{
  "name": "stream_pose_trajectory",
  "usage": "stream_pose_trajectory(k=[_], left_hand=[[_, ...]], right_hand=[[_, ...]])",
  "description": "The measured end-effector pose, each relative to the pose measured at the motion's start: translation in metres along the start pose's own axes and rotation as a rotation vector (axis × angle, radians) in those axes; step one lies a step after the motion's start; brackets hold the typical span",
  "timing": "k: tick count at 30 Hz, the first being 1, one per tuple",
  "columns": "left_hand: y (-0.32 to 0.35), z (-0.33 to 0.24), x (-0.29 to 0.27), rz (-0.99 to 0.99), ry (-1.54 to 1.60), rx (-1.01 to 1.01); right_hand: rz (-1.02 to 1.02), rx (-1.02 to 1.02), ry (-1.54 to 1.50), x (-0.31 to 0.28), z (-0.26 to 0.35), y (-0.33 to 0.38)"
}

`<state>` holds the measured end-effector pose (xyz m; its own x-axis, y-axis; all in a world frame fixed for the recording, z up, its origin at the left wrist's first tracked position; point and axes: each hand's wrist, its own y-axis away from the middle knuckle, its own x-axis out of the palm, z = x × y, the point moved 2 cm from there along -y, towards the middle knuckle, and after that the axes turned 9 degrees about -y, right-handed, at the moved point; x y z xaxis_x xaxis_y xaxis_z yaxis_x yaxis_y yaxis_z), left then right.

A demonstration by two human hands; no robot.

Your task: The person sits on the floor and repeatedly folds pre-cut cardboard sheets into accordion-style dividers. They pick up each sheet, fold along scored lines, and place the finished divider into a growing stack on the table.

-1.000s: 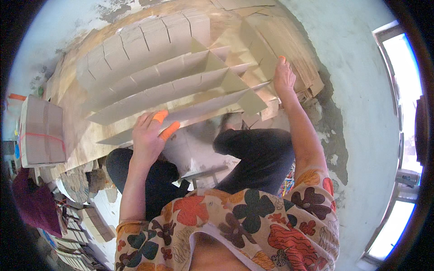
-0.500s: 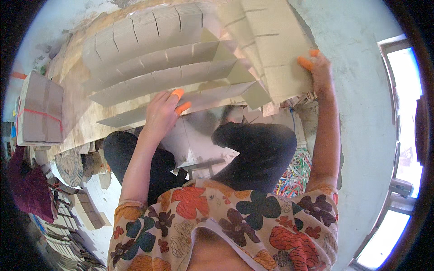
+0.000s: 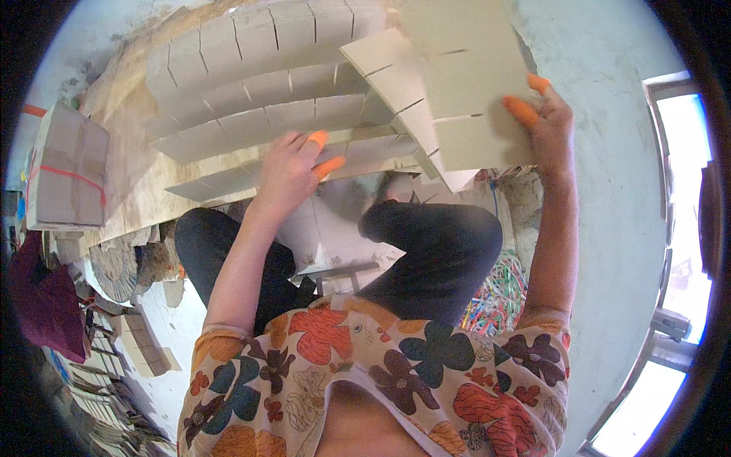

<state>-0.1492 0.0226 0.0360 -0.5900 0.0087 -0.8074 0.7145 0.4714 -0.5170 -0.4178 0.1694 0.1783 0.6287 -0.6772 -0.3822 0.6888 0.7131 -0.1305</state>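
A slotted cardboard sheet (image 3: 472, 84), pale grey-tan with narrow cuts along its edges, stood tilted at the far right, gripped along its right edge. To its left, long slotted cardboard strips (image 3: 259, 126) lay in parallel rows, interlocked with cross pieces into a partial grid, their near edges touched at the centre.

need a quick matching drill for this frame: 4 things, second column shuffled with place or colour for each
Things:
1. finger covers
2. bundled box
3. slotted card strip
4. loose coloured bands

Place or colour:
A. on the floor by the right knee
B. orange
C. far left, tied with a red band
D. held up in the right hand

Pairs: 1-B, 2-C, 3-D, 4-A
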Motion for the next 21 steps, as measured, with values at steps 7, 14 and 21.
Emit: stream_pose_trajectory(k=[7,14,21], left_hand=[[-0.014,-0.013,0.028,0.134,0.019,-0.025],[-0.013,-0.010,0.041,0.049,0.050,0.017],[-0.016,-0.012,0.043,0.043,0.085,-0.021]], right_hand=[[0.201,-0.587,0.409,0.059,-0.019,-0.003],[0.420,-0.387,0.412,0.081,-0.019,-0.008],[0.524,-0.483,0.391,0.097,-0.046,-0.022]])
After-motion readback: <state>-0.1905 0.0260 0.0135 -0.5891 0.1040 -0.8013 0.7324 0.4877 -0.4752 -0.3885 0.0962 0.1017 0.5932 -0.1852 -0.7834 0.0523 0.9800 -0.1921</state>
